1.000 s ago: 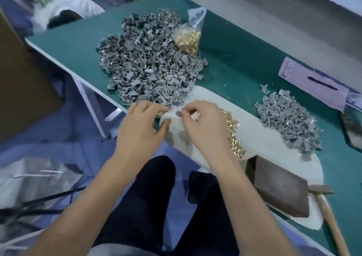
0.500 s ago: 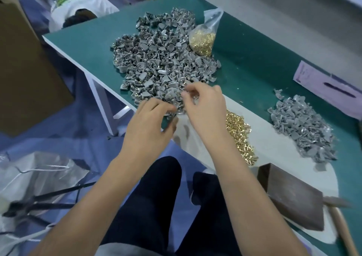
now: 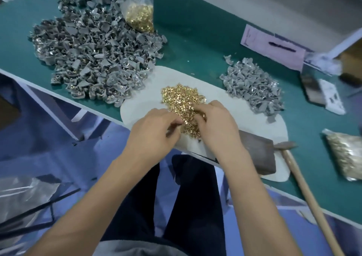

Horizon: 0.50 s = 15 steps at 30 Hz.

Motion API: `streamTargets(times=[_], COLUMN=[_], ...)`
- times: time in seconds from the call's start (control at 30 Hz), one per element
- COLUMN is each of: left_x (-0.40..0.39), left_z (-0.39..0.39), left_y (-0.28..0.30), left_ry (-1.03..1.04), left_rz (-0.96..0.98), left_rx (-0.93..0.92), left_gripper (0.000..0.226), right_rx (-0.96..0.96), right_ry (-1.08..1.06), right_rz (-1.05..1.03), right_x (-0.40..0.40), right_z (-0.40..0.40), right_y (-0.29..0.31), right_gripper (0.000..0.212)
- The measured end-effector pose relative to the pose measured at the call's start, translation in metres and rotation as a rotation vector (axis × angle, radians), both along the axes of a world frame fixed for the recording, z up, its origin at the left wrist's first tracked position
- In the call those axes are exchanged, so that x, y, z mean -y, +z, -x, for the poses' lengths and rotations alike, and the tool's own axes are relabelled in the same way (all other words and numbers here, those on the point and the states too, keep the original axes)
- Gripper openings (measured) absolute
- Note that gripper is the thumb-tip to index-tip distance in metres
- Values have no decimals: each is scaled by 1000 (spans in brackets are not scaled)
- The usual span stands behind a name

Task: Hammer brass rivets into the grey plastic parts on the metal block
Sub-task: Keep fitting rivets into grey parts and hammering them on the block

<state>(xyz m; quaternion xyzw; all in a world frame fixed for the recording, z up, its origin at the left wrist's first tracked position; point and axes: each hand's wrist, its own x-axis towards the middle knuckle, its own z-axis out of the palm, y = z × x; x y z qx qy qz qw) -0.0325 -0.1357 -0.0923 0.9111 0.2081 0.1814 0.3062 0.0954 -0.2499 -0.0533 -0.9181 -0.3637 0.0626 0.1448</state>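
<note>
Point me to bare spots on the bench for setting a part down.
Free: green table between the big grey pile, small grey pile and pink paper; white mat between loose rivets and small pile. Crowded around both hands and metal block.

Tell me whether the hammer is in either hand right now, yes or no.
No: the hammer lies on the green table beside the metal block, while the left hand and right hand are both at the loose brass rivets.

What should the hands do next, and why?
Probably pinch one rivet from the rivets with the right hand and fit it to whatever the left hand holds, which I cannot make out. Both hands are at the pile; the block is bare and the hammer lies untouched.
</note>
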Motion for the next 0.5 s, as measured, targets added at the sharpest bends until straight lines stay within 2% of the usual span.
streamTargets(times=[0.17,0.37,0.5], left_x=[1,6,10], left_z=[-7,-17,-23], left_y=[2,0,0], left_ry=[43,51,47], left_rz=[-21,-36,-79], left_rx=[-36,-30,-51], left_gripper=[9,9,11], right_rx=[66,67,88], right_ry=[13,25,64], right_rz=[19,75,94], right_x=[-2,-3,-3], right_z=[-7,-16,-19], right_y=[0,2,0], right_gripper=[12,11,18])
